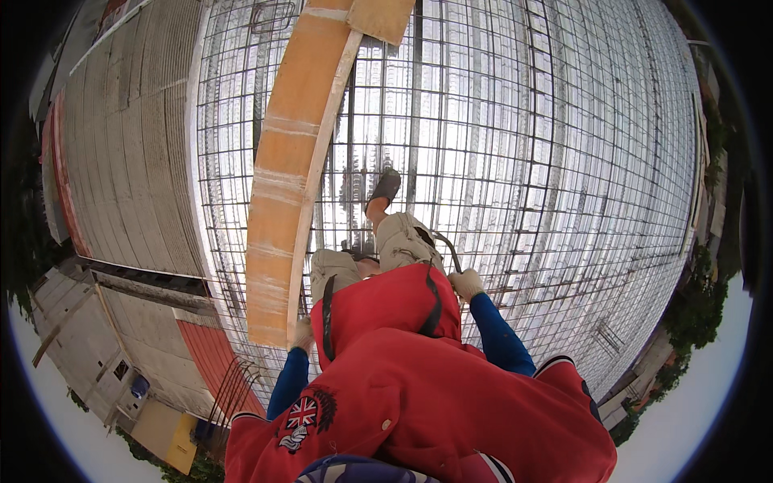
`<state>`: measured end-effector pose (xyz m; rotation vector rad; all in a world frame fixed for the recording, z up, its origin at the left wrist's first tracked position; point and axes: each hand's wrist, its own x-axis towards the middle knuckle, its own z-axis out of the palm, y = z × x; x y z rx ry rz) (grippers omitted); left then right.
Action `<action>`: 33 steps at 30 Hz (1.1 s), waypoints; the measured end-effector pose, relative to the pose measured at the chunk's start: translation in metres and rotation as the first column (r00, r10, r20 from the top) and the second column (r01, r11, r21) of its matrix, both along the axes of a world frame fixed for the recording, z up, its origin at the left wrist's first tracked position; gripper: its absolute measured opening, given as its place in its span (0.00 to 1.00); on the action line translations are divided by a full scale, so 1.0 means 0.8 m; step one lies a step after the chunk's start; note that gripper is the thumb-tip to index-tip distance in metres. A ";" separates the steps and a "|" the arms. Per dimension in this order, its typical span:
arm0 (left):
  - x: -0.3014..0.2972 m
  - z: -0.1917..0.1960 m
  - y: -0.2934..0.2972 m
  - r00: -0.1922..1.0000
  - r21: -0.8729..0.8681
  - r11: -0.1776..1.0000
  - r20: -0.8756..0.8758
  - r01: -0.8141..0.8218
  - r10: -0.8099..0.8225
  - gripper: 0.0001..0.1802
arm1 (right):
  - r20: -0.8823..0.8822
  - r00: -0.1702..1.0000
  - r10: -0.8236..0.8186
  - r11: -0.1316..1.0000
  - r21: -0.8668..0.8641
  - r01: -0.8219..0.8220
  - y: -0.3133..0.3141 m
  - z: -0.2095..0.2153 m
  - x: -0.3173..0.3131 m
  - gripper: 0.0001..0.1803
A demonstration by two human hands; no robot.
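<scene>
A long orange plywood panel [279,165] with a pale wooden edge and whitish streaks stretches away from me on the left. My left hand [302,333], in a pale glove, grips the panel's near right corner; its fingers are partly hidden. My right hand [465,284], also gloved, is closed round a curved dark metal bar [448,248] beside my right thigh. The bar's far end reaches toward my knee. Under me, a grid of steel rebar [499,145] lies over shiny ribbed metal decking. One dark shoe [386,185] steps forward on the mesh.
A smaller plywood piece [382,18] lies across the panel's far end. Grey corrugated roofing [133,137] borders the deck on the left. Bent rebar ends [233,390] stick up at the lower left. Trees [696,314] stand beyond the right edge.
</scene>
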<state>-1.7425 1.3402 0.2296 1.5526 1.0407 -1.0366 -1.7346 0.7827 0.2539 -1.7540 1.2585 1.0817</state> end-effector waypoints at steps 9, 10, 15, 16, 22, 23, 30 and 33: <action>0.307 0.063 -0.155 0.956 0.061 0.976 0.197 0.211 -0.219 0.13 | 0.185 0.906 -0.381 0.924 0.052 0.378 -0.125 0.060 0.199 0.16; 0.324 0.069 -0.162 0.958 0.067 0.974 0.177 0.215 -0.223 0.13 | 0.211 0.888 -0.409 0.911 0.045 0.409 -0.134 0.065 0.213 0.17; 0.297 0.001 -0.131 0.970 -0.053 0.991 0.217 0.123 -0.109 0.14 | 0.222 0.852 -0.474 0.878 0.038 0.478 -0.165 0.066 0.254 0.17; 0.294 -0.005 -0.136 0.983 -0.229 0.969 0.134 -0.094 0.127 0.16 | 0.218 0.865 -0.452 0.885 -0.009 0.465 -0.168 0.063 0.255 0.17; 0.383 -0.105 -0.130 0.647 0.134 0.658 0.120 0.741 -0.753 0.21 | -0.102 0.768 -0.632 0.771 0.022 0.637 -0.158 0.033 0.224 0.14; 0.423 -0.112 -0.151 0.759 0.082 0.771 0.134 0.632 -0.637 0.19 | -0.126 0.759 -0.639 0.767 -0.024 0.641 -0.152 0.038 0.228 0.14; 0.827 0.037 -0.381 0.794 0.018 0.832 0.285 0.555 -0.536 0.09 | 0.025 0.760 -0.649 0.761 0.029 0.648 -0.178 0.068 0.366 0.14; 0.978 0.045 -0.443 0.772 0.055 0.856 0.404 0.514 -0.490 0.08 | 0.141 0.751 -0.645 0.763 0.063 0.643 -0.213 0.092 0.467 0.14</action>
